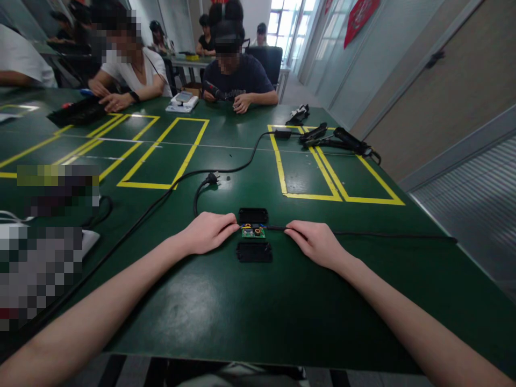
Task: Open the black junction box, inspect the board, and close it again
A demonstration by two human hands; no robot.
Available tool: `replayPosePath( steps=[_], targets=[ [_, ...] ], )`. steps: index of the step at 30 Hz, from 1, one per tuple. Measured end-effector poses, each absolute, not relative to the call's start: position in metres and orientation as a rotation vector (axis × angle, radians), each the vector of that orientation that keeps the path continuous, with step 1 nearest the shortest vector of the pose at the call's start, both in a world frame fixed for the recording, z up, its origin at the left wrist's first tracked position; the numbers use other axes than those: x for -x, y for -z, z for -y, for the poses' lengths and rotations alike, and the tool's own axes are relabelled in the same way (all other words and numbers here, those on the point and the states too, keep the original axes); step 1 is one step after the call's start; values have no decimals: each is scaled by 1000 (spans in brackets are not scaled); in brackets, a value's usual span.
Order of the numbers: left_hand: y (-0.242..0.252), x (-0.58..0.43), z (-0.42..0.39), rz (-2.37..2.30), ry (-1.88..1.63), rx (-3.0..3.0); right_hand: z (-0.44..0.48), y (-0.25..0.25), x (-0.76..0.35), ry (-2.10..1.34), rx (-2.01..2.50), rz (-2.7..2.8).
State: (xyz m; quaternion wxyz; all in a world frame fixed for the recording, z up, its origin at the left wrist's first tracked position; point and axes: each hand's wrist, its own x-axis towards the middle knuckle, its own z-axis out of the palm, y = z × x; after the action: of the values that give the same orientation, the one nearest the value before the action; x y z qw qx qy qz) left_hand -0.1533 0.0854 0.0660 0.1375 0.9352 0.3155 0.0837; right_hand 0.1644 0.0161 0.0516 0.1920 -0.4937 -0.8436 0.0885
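Working zone, near side of surface (258, 322): qty 1 black case half (255, 252) lies just on our side of the PCB (253, 235). PCB qty 1: green, w/ 2 ring coils (258, 232) visible, located betw. 2 case halves. Our L grip (207, 233) is pinched closed at the PCB's L end, on the plug cord (195, 203) as far as we can see; exact contact is partly hidden. Our R grip (316, 242) is likewise closed, thumb to forefinger, on 1 black cable (276, 228) beside the PCB's R end; cable runs on toward the R edge. Case half no. 2 (253, 215) lies just beyond the PCB.

Next out: 1 plug (212, 179), pins pointing R. 1 long black cord (193, 173) crosses from lower L to 1 inline box (282, 133). R side: 2 adjoining yellow tape frames (312, 196), w/ several black parts (350, 141) near their far ends; parts overlap, exact qty unclear.

Far side: 1 person in white top (141, 70), hands at 1 black tray-like part (78, 111); 1 person in dark tee (252, 75), holding 1 dark tool (215, 90). Betw. them: 1 white device (183, 103). Bg.: more persons, qty unclear; 1 large red banner (358, 19), R wall.
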Motion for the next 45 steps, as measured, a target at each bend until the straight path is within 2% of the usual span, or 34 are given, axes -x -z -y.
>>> replayPosePath(
  steps=[6,13,21,45],
  targets=[
    [-67,155,-84,-890,-302,-2590,-14,-56,-162,-334,1393,2347],
    [-79,151,-77,-894,-445,-2179,-8,-62,-159,-393,1325,2210],
    [-90,152,-75,-784,-308,-1941,-3,-63,-156,-456,1220,2217],
    [-90,157,-68,-734,-208,-2055,0,-60,-159,-517,1165,2334]
  ],
)
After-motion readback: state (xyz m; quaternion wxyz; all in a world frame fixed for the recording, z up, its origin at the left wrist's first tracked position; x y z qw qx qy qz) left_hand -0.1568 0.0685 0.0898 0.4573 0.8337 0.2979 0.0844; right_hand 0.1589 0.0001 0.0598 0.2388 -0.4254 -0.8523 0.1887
